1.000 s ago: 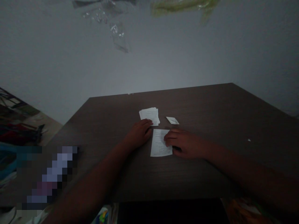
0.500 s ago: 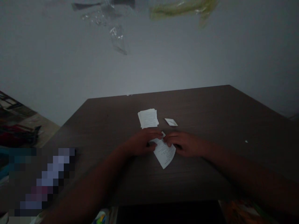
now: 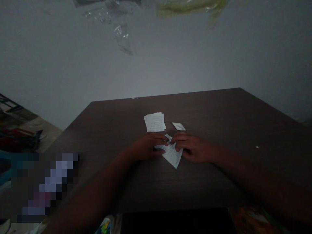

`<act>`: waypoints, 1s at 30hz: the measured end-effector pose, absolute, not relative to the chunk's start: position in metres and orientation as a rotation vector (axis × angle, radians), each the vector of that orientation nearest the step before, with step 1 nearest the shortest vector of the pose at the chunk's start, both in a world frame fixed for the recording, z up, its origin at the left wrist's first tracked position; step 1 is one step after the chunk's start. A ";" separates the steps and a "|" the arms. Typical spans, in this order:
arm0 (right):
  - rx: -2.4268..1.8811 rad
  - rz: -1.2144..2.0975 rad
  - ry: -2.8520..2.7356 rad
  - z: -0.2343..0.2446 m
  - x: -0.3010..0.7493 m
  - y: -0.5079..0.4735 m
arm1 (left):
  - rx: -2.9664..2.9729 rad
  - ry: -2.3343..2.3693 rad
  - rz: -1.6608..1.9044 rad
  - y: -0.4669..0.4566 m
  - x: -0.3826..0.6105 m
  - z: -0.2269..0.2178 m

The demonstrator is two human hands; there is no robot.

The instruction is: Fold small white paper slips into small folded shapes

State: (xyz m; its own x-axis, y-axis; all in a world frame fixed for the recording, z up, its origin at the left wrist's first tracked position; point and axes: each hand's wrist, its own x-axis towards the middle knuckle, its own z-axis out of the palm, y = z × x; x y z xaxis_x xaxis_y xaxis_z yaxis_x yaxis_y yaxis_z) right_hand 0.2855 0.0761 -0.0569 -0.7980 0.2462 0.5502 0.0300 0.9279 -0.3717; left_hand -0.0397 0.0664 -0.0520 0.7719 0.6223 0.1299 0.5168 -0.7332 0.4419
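Note:
A printed sheet of paper [image 3: 172,156] lies turned cornerwise on the dark table, one corner pointing toward me. My left hand [image 3: 151,146] has its left edge between thumb and fingers. On the right side, my right hand [image 3: 188,146] has its fingers curled over the sheet; the thumb is partly hidden beneath. The far corner of the sheet shows between the two hands. Just beyond my left hand is a stack of printed paper squares [image 3: 154,122]. A small folded piece of paper [image 3: 179,126] rests beyond my right hand.
The brown wood-grain table [image 3: 207,110] meets a pale wall [image 3: 170,58] at the back. A tiny white scrap [image 3: 257,147] lies at the right. Clear plastic [image 3: 123,37] and a yellow wrapper [image 3: 190,9] hang on the wall. A blurred-out patch [image 3: 52,182] covers the left front.
The sheet has turned a little, its near corner shifting right and away from me. More of its far corner shows between my hands. The stack and the folded piece stay put.

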 end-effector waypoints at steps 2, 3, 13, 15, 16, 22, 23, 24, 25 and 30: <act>-0.215 0.426 -2.459 -0.056 0.286 0.075 | 2.584 0.889 0.379 0.066 -0.039 -0.051; -0.226 0.410 -2.460 -0.056 0.286 0.075 | 2.586 0.898 0.378 0.065 -0.039 -0.050; -0.244 0.203 -2.377 -0.053 0.283 0.071 | 2.602 0.939 0.379 0.062 -0.038 -0.047; -0.269 0.128 -2.332 -0.050 0.281 0.068 | 2.604 0.943 0.373 0.062 -0.038 -0.046; -0.283 0.099 -2.314 -0.049 0.280 0.067 | 2.609 0.941 0.368 0.062 -0.038 -0.045; -0.335 0.095 -2.319 -0.045 0.279 0.061 | 2.644 0.903 0.341 0.057 -0.035 -0.038; -0.327 0.104 -2.325 -0.045 0.279 0.061 | 2.647 0.900 0.334 0.057 -0.034 -0.037; -0.319 0.109 -2.333 -0.045 0.279 0.061 | 2.652 0.893 0.327 0.056 -0.033 -0.037; -0.310 0.112 -2.340 -0.046 0.279 0.061 | 2.658 0.891 0.324 0.055 -0.033 -0.036; -0.297 0.068 -2.351 -0.047 0.278 0.065 | 2.660 0.900 0.328 0.053 -0.031 -0.036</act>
